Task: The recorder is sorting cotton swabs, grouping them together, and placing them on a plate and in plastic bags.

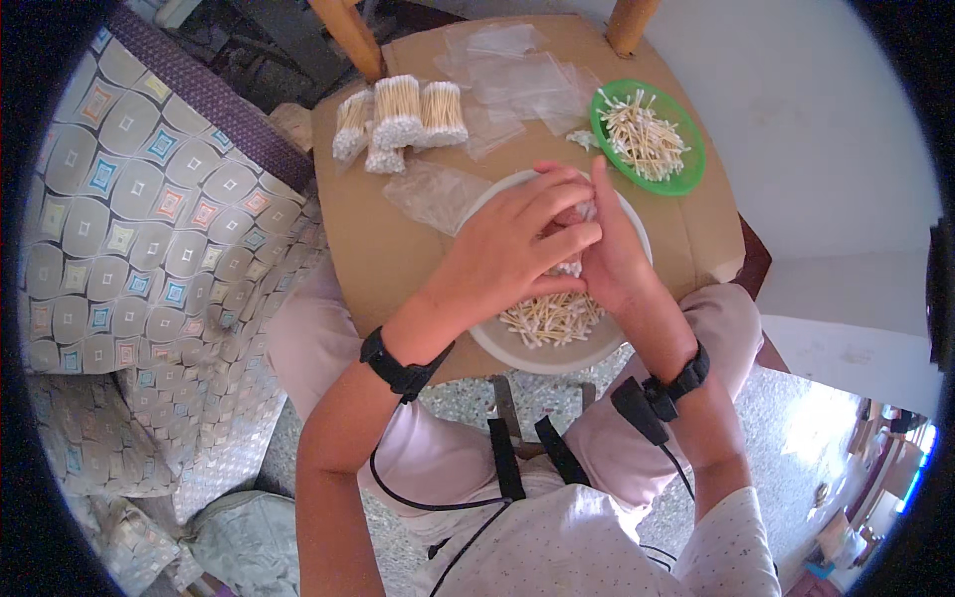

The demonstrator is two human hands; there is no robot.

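Left hand (522, 234): curled around swabs (569, 268)
Right hand (621, 261): cupped against the same swabs
Bundles (398, 107): four
White bowl (547, 366): one
Green dish (694, 162): one
Clear bags (507, 88): several

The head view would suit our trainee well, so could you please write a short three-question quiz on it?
1. True or false: the left hand and right hand are together over the white bowl.
2. What does the green dish hold: A, coins; B, loose cotton swabs; C, beads?
3. What colour is the strap around the left wrist?

Key: 1 true; 2 B; 3 black.
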